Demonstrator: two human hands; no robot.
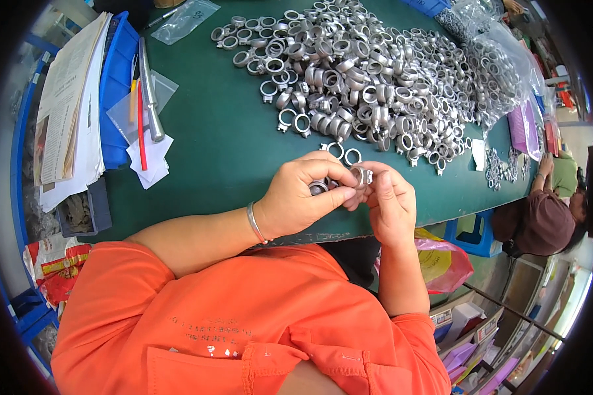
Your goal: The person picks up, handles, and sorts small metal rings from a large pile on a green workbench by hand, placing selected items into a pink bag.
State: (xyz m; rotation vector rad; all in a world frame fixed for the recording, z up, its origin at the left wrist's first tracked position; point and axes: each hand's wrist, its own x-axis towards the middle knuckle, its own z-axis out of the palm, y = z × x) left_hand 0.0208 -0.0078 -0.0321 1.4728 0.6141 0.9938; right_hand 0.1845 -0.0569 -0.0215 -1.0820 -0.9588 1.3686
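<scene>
Close to the table's near edge, my left hand (302, 191) pinches a silver metal ring (360, 175) with a small raised setting between thumb and fingertips. More rings (318, 187) sit in the curl of that hand, partly hidden by its fingers. My right hand (391, 205) meets it from the other side, its closed fingertips on the same ring and its thumb up beside the setting. Just beyond the hands, two loose rings (352, 156) lie on the green tabletop (197, 112). A large heap of similar rings (375, 72) spreads behind them.
At left stand a blue bin (115, 92) with papers, a metal mandrel (149, 99), a red pen (141, 125) and paper slips (153, 168). Clear plastic bags of rings (497, 72) and a purple basket (524, 128) are at right. Farther right, another person (540, 220) sits at the table.
</scene>
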